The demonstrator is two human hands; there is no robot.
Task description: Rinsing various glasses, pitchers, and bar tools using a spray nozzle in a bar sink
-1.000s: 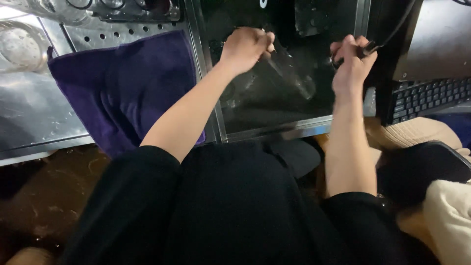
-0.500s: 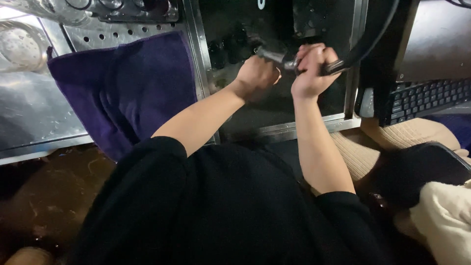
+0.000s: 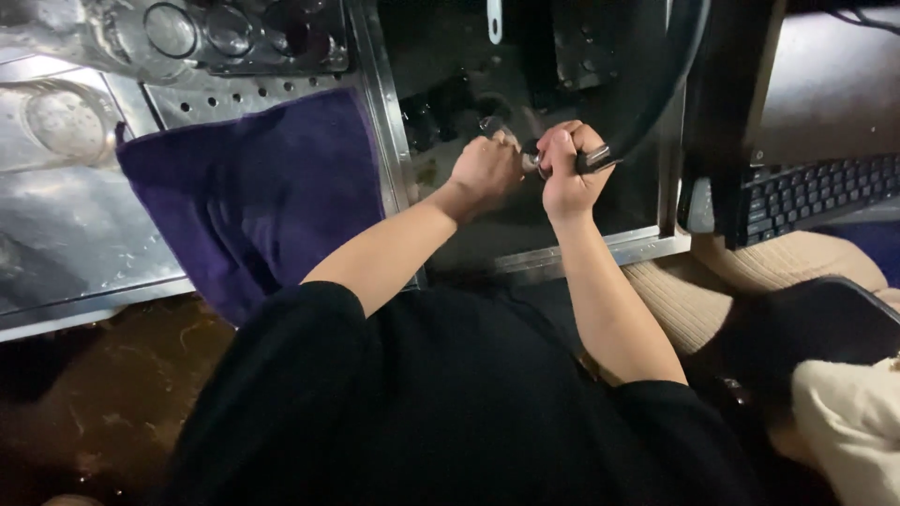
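Steel sink [image 3: 600, 245], dark basin, w/ perforated steel drainboard [image 3: 234, 89] to left of the grip; brown wet floor below, dim room. Right hand [image 3: 569, 169] fist closed tight round 1 black hose [image 3: 656, 103] at its metal collar, over the basin; left hand [image 3: 485, 169] closed on small clear glass item [image 3: 494, 126], touching the right, exact kind unclear. Counted: 1 purple cloth [image 3: 253, 187] left of grip, 1 black keyboard [image 3: 811, 192] right, approx 3 upturned glasses [image 3: 206, 30] up-left.

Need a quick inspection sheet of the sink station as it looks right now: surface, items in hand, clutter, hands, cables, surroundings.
Surface: steel counter, perforated strip on top.
Job's things: clear glass; black spray hose.
Clutter: purple cloth draped over the edge; upturned glasses.
Grippers: left hand on the glass; right hand closed on the hose.
Cables: nothing seen besides the hose.
Surroundings: dark sink basin; black keyboard; another person's beige sleeve.
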